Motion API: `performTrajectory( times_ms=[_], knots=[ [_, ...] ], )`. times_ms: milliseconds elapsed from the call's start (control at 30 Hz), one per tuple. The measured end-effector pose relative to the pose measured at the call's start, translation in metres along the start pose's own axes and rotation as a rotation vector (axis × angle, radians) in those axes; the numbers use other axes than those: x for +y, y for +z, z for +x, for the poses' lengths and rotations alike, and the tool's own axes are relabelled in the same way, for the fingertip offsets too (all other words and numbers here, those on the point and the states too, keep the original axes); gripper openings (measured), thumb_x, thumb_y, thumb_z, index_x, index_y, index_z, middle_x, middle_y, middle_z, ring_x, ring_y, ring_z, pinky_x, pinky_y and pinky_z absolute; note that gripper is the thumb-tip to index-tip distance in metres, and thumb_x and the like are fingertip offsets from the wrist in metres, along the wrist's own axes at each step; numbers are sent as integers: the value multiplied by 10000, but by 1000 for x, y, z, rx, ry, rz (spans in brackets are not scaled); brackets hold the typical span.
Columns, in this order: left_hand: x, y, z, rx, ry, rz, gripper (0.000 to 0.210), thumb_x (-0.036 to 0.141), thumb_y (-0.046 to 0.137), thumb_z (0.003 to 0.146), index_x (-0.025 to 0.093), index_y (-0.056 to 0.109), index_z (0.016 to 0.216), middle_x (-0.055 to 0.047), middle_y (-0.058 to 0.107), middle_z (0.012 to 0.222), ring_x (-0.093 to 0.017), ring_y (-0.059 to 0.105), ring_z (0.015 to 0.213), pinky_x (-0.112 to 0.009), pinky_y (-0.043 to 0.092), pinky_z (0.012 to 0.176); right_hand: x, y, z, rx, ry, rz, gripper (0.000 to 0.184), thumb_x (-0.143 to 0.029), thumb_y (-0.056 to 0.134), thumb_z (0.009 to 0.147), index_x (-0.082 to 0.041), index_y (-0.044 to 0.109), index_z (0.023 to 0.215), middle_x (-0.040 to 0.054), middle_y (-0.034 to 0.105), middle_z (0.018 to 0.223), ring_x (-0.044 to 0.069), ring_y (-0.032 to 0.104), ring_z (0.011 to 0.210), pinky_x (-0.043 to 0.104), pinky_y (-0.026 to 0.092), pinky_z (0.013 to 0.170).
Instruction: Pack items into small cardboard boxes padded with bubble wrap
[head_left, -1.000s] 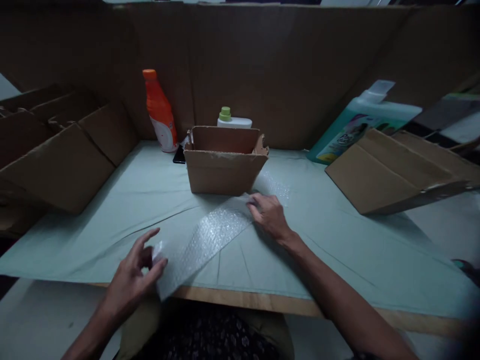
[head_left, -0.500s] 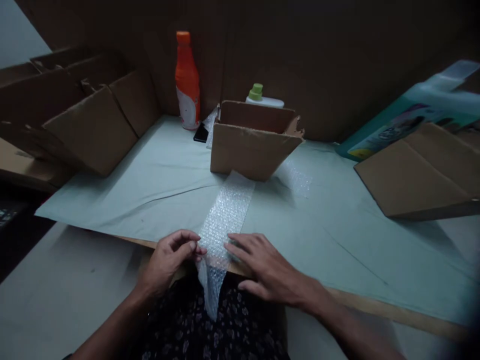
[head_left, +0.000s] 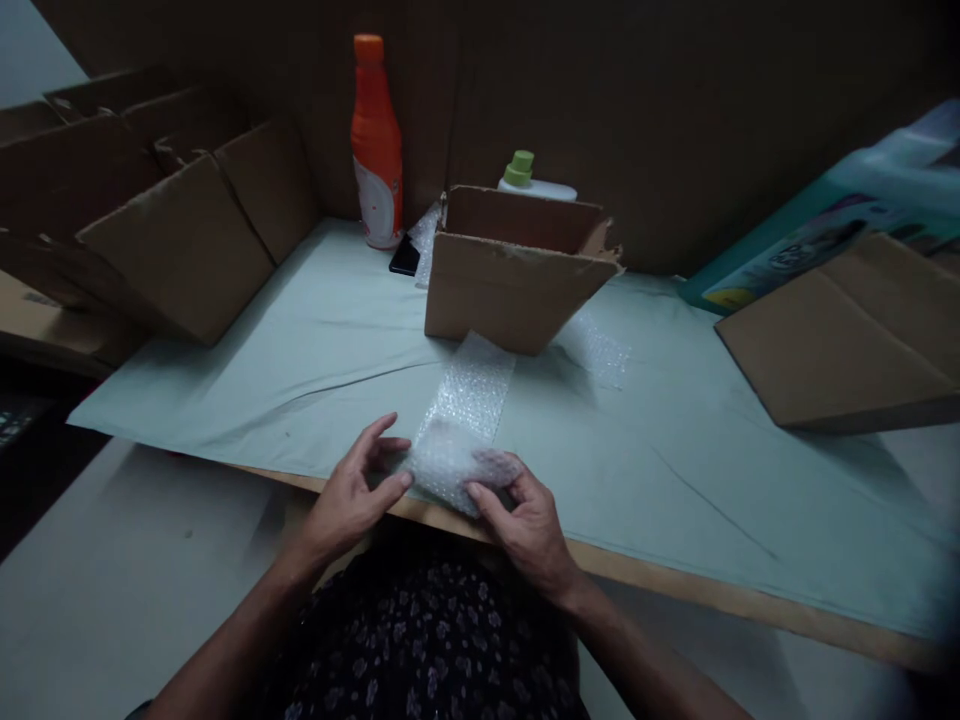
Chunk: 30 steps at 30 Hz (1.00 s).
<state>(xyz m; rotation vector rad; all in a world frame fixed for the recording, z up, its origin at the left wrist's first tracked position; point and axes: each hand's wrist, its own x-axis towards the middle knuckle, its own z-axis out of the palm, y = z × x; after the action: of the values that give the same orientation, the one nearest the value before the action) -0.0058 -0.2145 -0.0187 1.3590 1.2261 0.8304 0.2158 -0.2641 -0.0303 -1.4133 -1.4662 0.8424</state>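
Note:
A strip of bubble wrap (head_left: 474,385) lies on the cloth-covered table, its near end folded up and over on itself at the table's front edge. Pinched at the fold's right corner is my right hand (head_left: 531,520), with the thumb on the near side and fingers behind the plastic. My left hand (head_left: 356,490) is at the fold's left edge, thumb tip touching it, fingers spread apart. The strip's far end reaches the foot of an open cardboard box (head_left: 502,295).
Behind stand an orange bottle (head_left: 377,150) and a white bottle with a green cap (head_left: 519,170), near a black phone-like object (head_left: 404,257). Cardboard boxes (head_left: 180,220) fill the left. At right, a teal jug (head_left: 810,235) leans behind another box (head_left: 847,340).
The bubble wrap's near end, which hung over the table edge, is now folded up onto the strip. My right hand has taken hold of it; my left hand's fingers have spread.

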Motion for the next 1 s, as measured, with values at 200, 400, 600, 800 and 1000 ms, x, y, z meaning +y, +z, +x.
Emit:
performTrajectory(
  times_ms=[200,400,600,800,1000],
  knots=[
    [-9,29,30,51,145,430,604,282,526,879,162,437,1464,-10,658,813,-172,580,709,-344,483,755,26,-13,19,108,-135,-460,574,-336,646,910,-187,466,1434,107,712,1089,260,661,905,453,534,840],
    [-21,32,33,113,298,681,562,222,533,896,185,444,1450,-16,673,826,-200,607,753,-354,487,768,16,-24,6,98,-388,-645,484,-276,623,934,-186,489,1391,143,661,1205,294,617,1066,455,485,867],
    [-18,22,33,96,449,715,439,276,571,939,192,515,1366,-62,690,958,-227,632,873,-394,508,822,6,-7,-3,-125,-466,-601,226,-205,616,937,-185,649,1160,118,709,1164,277,630,1067,451,475,890],
    [-6,5,12,-179,597,589,477,235,579,954,239,471,1419,-103,628,1269,-239,535,1212,-413,472,1015,6,-8,5,-130,-215,-248,142,-180,553,987,-217,687,1016,21,761,907,176,687,810,354,515,765],
    [-16,20,22,-68,473,612,391,242,567,955,182,564,1342,-57,703,942,-198,618,819,-349,521,773,7,-19,-1,46,-319,-388,190,-171,613,942,-205,654,1125,89,718,1113,226,660,1024,399,519,857]
  ],
)
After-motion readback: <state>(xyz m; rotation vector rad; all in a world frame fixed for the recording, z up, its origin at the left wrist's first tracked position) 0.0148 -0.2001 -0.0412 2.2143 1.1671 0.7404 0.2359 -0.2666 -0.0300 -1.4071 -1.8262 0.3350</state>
